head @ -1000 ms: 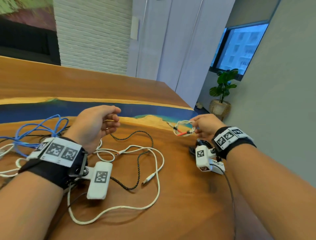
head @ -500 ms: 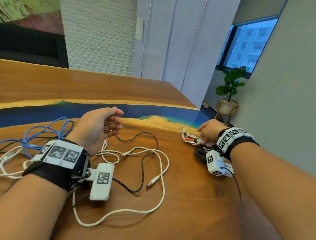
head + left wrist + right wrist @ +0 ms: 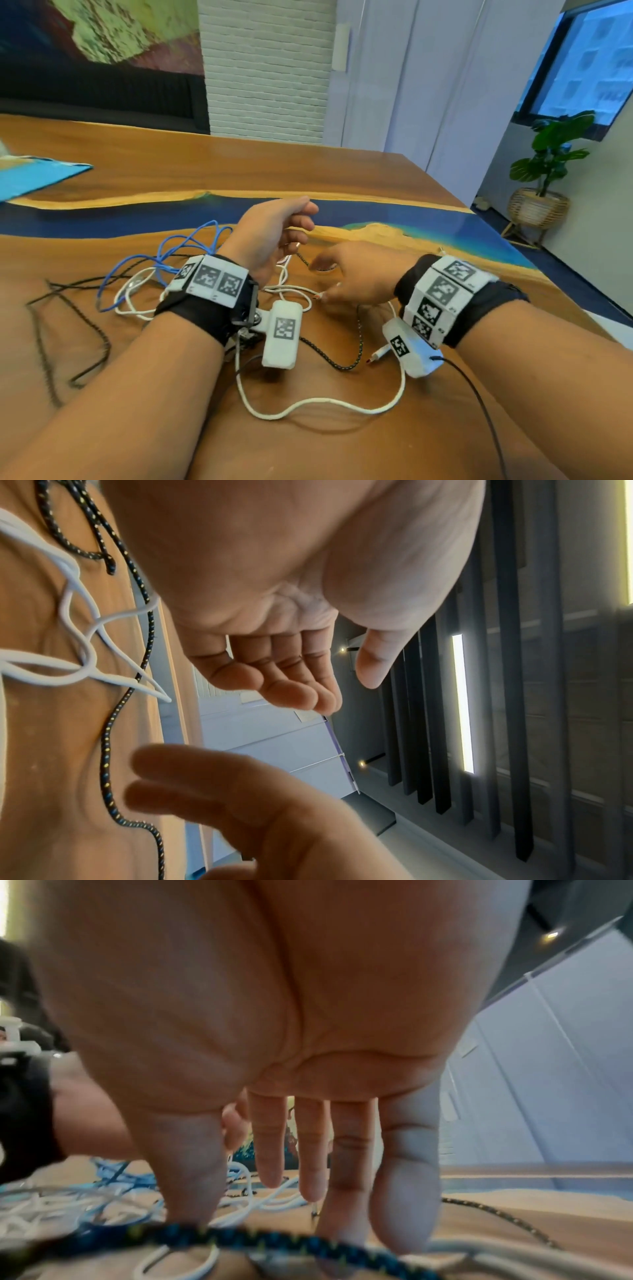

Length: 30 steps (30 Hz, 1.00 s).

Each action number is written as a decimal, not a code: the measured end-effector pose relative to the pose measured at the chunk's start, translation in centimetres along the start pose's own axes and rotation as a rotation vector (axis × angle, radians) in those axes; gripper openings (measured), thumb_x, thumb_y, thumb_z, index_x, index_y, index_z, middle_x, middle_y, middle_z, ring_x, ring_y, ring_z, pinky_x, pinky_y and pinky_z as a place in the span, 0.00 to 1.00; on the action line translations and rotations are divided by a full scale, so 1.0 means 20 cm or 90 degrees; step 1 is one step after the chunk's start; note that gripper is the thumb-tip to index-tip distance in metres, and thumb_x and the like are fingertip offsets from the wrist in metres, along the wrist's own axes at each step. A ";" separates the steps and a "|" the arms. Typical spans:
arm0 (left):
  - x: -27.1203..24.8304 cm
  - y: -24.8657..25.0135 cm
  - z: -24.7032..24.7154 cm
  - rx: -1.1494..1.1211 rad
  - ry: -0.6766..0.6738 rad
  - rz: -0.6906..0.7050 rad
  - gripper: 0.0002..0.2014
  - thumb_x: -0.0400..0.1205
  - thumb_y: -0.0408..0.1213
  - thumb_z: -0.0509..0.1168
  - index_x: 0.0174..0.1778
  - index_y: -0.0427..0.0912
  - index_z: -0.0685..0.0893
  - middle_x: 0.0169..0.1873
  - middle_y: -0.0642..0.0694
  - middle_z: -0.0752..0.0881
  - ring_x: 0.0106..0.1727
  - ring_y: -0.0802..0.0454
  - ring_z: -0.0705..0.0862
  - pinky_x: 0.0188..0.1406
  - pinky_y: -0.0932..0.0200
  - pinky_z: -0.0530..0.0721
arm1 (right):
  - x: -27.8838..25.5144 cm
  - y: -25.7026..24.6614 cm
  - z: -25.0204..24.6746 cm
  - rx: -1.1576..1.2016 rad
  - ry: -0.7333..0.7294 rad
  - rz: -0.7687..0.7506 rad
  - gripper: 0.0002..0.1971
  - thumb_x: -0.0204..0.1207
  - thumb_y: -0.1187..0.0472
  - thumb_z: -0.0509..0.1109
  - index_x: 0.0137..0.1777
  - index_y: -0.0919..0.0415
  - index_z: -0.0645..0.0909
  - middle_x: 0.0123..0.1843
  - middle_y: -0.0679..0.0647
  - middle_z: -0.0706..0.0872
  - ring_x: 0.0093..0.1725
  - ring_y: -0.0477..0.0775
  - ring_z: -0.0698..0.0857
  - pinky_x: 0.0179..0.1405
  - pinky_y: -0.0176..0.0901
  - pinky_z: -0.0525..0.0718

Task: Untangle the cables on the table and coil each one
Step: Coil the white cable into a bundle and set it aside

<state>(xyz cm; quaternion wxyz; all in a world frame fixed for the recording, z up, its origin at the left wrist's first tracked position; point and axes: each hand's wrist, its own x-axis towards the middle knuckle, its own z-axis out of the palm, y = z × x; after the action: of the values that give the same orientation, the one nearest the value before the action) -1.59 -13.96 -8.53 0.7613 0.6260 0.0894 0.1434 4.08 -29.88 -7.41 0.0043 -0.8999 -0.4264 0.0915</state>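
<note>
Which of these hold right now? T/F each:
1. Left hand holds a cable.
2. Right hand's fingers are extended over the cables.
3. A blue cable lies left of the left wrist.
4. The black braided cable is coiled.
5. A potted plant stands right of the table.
1. False. The left hand is loosely curled with an empty palm.
2. True. The right hand reaches down with straight fingers.
3. True. The blue cable loops there.
4. False. The black braided cable lies loose across the table.
5. True. The potted plant stands on the floor.

R hand (image 3: 356,274) | left small coil, moved to tangle ctr | empty
</note>
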 end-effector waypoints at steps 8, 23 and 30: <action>0.01 0.00 -0.03 0.065 -0.017 0.013 0.11 0.84 0.46 0.70 0.56 0.45 0.92 0.44 0.48 0.91 0.49 0.50 0.86 0.51 0.51 0.77 | 0.07 -0.01 -0.05 0.169 0.166 0.032 0.08 0.85 0.57 0.70 0.44 0.57 0.87 0.36 0.50 0.88 0.38 0.56 0.88 0.33 0.44 0.86; -0.10 -0.02 0.11 0.020 -0.320 0.009 0.19 0.82 0.44 0.69 0.69 0.47 0.85 0.59 0.42 0.89 0.55 0.44 0.89 0.55 0.51 0.84 | -0.14 -0.04 -0.24 1.330 0.439 -0.223 0.07 0.90 0.66 0.59 0.54 0.66 0.78 0.47 0.64 0.93 0.47 0.59 0.94 0.43 0.44 0.92; -0.06 -0.06 0.14 0.011 -0.129 0.083 0.20 0.80 0.34 0.77 0.61 0.50 0.75 0.47 0.41 0.82 0.38 0.48 0.85 0.37 0.56 0.82 | -0.19 -0.12 -0.26 1.362 0.349 -0.246 0.09 0.90 0.63 0.58 0.55 0.64 0.79 0.46 0.62 0.93 0.42 0.54 0.94 0.38 0.41 0.91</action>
<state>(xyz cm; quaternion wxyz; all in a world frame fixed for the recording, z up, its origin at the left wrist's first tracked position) -1.74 -17.11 -9.30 0.7501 0.6482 -0.0279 0.1279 0.74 -30.92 -1.55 0.8832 -0.3415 -0.2456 0.2075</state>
